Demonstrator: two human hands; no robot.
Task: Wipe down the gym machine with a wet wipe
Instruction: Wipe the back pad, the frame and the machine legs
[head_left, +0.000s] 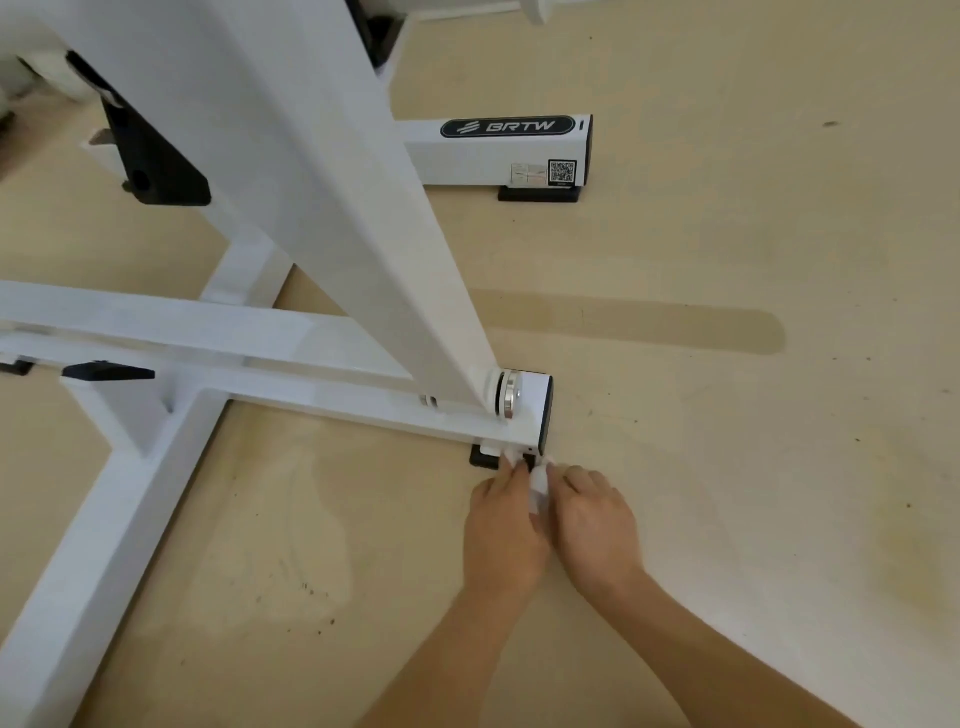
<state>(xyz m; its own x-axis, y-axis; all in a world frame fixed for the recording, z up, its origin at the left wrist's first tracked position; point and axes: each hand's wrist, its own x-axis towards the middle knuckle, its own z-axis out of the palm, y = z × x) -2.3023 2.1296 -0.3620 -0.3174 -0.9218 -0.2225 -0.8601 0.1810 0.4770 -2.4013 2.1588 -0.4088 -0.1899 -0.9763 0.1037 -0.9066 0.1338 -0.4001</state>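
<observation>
A white gym machine (332, 218) with square steel beams stands on a tan floor. Its near base beam (363, 405) ends at a black end cap and a silver pivot bolt (511, 392). Under that end sits a black rubber foot (483, 457). A white wet wipe (537, 486) is held between both hands just below the foot. My left hand (501, 530) pinches the wipe's left side, and my right hand (597, 525) pinches its right side. The fingertips of both hands reach the beam's lower edge.
A second base beam with a BRTW label (506, 126) and a QR sticker lies farther back on its own black foot (537, 194). Another white leg (104, 530) runs toward the lower left. Bare stained floor (753, 467) spreads to the right.
</observation>
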